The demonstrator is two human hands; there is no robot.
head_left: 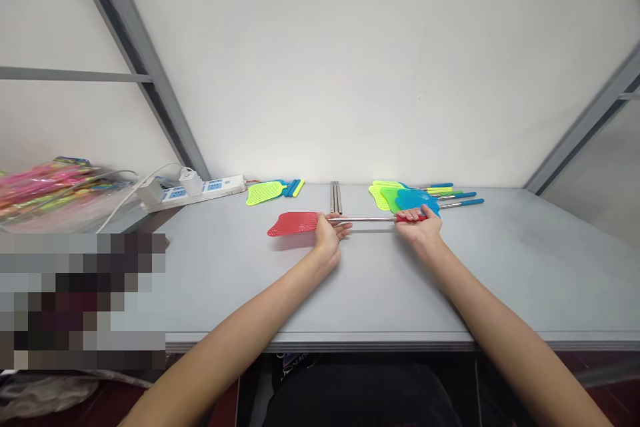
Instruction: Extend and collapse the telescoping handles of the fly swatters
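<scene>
Paralleling the bench's front edge [350, 338], the red swatter [365, 219] spans my grip: left hand [329, 235] clasped beside its head [293, 223]; right hand [421, 225], its handle [401, 219].

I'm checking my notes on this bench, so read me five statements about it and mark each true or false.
1. The left hand holds the red swatter near its head. True.
2. The right hand grips a blue handle. False: the right hand is on the red handle.
3. The metal rods stand upright in a cup. False: the metal rods lie on the table.
4. A white power strip is left of the loose yellow-green head. True.
5. All the swatters at right have yellow heads. False: one has a blue head.
</scene>
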